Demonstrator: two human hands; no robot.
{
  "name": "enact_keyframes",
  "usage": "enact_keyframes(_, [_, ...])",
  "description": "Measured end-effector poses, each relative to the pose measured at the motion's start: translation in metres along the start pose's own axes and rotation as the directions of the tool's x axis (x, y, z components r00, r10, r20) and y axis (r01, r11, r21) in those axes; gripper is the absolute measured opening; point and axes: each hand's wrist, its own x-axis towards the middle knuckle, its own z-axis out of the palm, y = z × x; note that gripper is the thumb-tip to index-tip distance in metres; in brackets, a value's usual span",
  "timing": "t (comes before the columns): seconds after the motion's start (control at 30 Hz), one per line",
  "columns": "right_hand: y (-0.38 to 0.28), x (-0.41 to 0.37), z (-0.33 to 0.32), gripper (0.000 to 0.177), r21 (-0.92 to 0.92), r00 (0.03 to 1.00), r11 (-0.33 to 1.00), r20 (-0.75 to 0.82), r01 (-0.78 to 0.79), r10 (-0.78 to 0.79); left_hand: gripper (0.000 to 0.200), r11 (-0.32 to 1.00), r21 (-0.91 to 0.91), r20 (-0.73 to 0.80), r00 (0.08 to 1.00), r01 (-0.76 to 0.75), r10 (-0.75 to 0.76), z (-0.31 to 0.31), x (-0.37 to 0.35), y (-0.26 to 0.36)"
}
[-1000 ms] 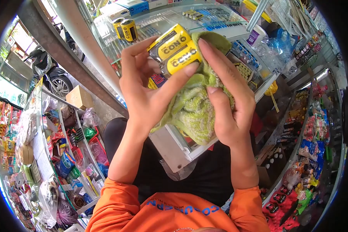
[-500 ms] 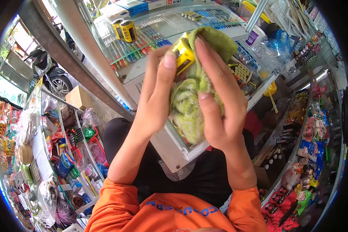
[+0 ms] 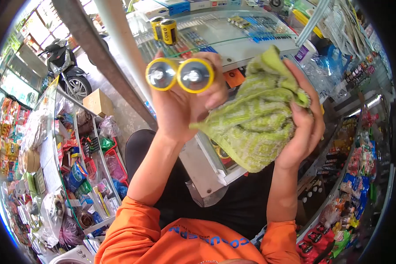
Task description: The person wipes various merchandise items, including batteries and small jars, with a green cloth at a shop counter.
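Note:
My left hand (image 3: 176,112) is closed around a pair of large yellow-rimmed batteries (image 3: 195,76), side by side, with their round metal ends facing up at me. In my right hand (image 3: 304,132) is a crumpled green terry cloth (image 3: 262,123), gripped at its right side; its loose left corner hangs close to my left palm. Beyond my left hand, another pair of yellow batteries (image 3: 168,32) stands upright on the glass counter (image 3: 207,25).
Pens and small batteries (image 3: 238,22) show at the counter. To the left, a glass case (image 3: 77,176) holds packaged goods, with a cardboard box (image 3: 98,103) and a motorbike (image 3: 64,70) beyond. Hanging snack packets (image 3: 358,154) line the right. A metal post (image 3: 97,57) rises at upper left.
The cloth has come away from the batteries and moved right with my right hand. My left hand has turned, so the battery ends now face me. The view has shifted slightly.

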Motion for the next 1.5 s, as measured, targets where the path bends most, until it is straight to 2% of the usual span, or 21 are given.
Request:
enact_keyframes(0.07, [0.0, 0.001, 0.001, 0.048, 0.057, 0.998, 0.998, -0.061, 0.008, -0.004, 0.09, 0.997, -0.07, -0.104, 0.994, 0.011, -0.018, 0.006, -0.002, -0.001])
enact_keyframes(0.13, [0.002, 0.0, 0.001, 0.05, 0.054, 0.998, 0.998, -0.063, 0.018, -0.014, 0.079, 0.995, 0.077, -0.161, 0.986, 0.066, -0.053, 0.013, -0.001, -0.002])
enact_keyframes(0.2, [0.0, -0.001, 0.001, 0.057, -0.053, 0.998, 0.999, -0.059, 0.003, -0.006, 0.082, 0.995, 0.074, -0.184, 0.981, 0.074, -0.06, 0.018, -0.002, -0.003])
enact_keyframes(0.27, [0.0, -0.002, 0.001, 0.057, -0.105, 0.998, 0.994, -0.04, 0.035, -0.039, 0.085, 0.993, 0.022, -0.306, 0.947, 0.113, -0.101, 0.025, 0.0, -0.003])
enact_keyframes(0.33, [-0.001, -0.002, 0.0, 0.057, -0.156, 0.997, 0.985, -0.021, 0.068, -0.072, 0.087, 0.99, 0.071, -0.313, 0.945, 0.124, -0.096, 0.02, -0.002, -0.003])
enact_keyframes(0.43, [0.0, -0.002, -0.001, 0.058, -0.235, 0.988, 0.96, 0.046, 0.154, -0.147, 0.087, 0.994, 0.008, -0.051, 0.993, 0.109, -0.108, 0.003, -0.004, -0.005])
enact_keyframes(0.53, [0.002, -0.003, 0.002, 0.048, -0.164, 0.981, 0.968, -0.013, 0.191, -0.196, 0.089, 0.978, 0.14, -0.152, 0.979, 0.155, -0.133, 0.005, -0.006, -0.006])
enact_keyframes(0.6, [0.0, -0.005, 0.0, 0.055, -0.24, 0.976, 0.946, 0.051, 0.217, -0.211, 0.084, 0.974, 0.178, -0.073, 0.989, 0.136, -0.125, 0.01, -0.001, -0.003])
enact_keyframes(0.63, [-0.001, -0.003, 0.0, 0.055, -0.244, 0.976, 0.946, 0.051, 0.216, -0.21, 0.08, 0.943, 0.31, -0.212, 0.976, 0.118, -0.052, 0.021, -0.003, -0.007])
enact_keyframes(0.67, [-0.003, 0.0, 0.001, 0.053, -0.272, 0.924, 0.887, 0.193, 0.373, -0.33, 0.077, 0.892, 0.437, -0.334, 0.942, 0.118, 0.039, 0.029, -0.002, -0.008])
enact_keyframes(0.7, [-0.004, 0.002, 0.003, 0.051, -0.275, 0.838, 0.806, 0.334, 0.524, -0.431, 0.073, 0.93, 0.361, -0.273, 0.961, 0.067, 0.037, 0.019, -0.003, -0.011])
enact_keyframes(0.83, [-0.009, -0.012, 0.025, 0.046, -0.369, 0.866, 0.821, 0.419, 0.436, -0.271, 0.064, 0.98, 0.179, -0.416, 0.897, -0.082, 0.151, 0.021, -0.001, -0.011])
enact_keyframes(0.9, [-0.007, -0.016, 0.03, 0.046, -0.398, 0.875, 0.833, 0.446, 0.384, -0.19, 0.063, 0.966, 0.248, -0.409, 0.897, -0.066, 0.166, 0.02, 0.003, -0.008])
enact_keyframes(1.0, [-0.003, -0.02, 0.037, 0.049, -0.395, 0.863, 0.823, 0.462, 0.408, -0.206, 0.067, 0.944, 0.33, -0.456, 0.872, -0.02, 0.179, 0.025, 0.004, -0.009])
enact_keyframes(1.1, [-0.004, -0.022, 0.04, 0.055, -0.413, 0.88, 0.822, 0.43, 0.391, -0.202, 0.067, 0.806, 0.59, -0.447, 0.848, 0.041, 0.284, 0.026, -0.001, -0.01])
enact_keyframes(1.13, [-0.006, -0.022, 0.041, 0.056, -0.442, 0.887, 0.811, 0.423, 0.383, -0.188, 0.067, 0.807, 0.589, -0.449, 0.847, 0.042, 0.284, 0.026, -0.004, -0.01])
enact_keyframes(1.2, [0.0, -0.019, 0.039, 0.059, -0.426, 0.913, 0.842, 0.37, 0.331, -0.172, 0.061, 0.453, 0.891, -0.225, 0.89, 0.024, 0.396, 0.024, -0.011, -0.01])
enact_keyframes(1.23, [0.003, -0.016, 0.034, 0.06, -0.337, 0.929, 0.899, 0.331, 0.28, -0.165, 0.054, 0.408, 0.91, -0.099, 0.922, -0.067, 0.374, 0.017, -0.012, -0.007])
enact_keyframes(1.4, [0.009, 0.001, 0.011, 0.055, -0.13, 0.953, 0.976, 0.271, 0.174, -0.134, 0.068, 0.627, 0.778, -0.108, 0.975, -0.039, 0.196, 0.013, -0.011, -0.008])
enact_keyframes(1.47, [0.007, 0.003, 0.008, 0.054, -0.157, 0.959, 0.969, 0.24, 0.191, -0.15, 0.075, 0.747, 0.661, -0.088, 0.981, -0.072, 0.173, 0.013, -0.007, -0.008])
enact_keyframes(1.5, [0.005, 0.003, 0.006, 0.055, -0.172, 0.935, 0.955, 0.303, 0.241, -0.182, 0.079, 0.734, 0.677, -0.091, 0.986, -0.042, 0.14, 0.008, -0.008, -0.005])
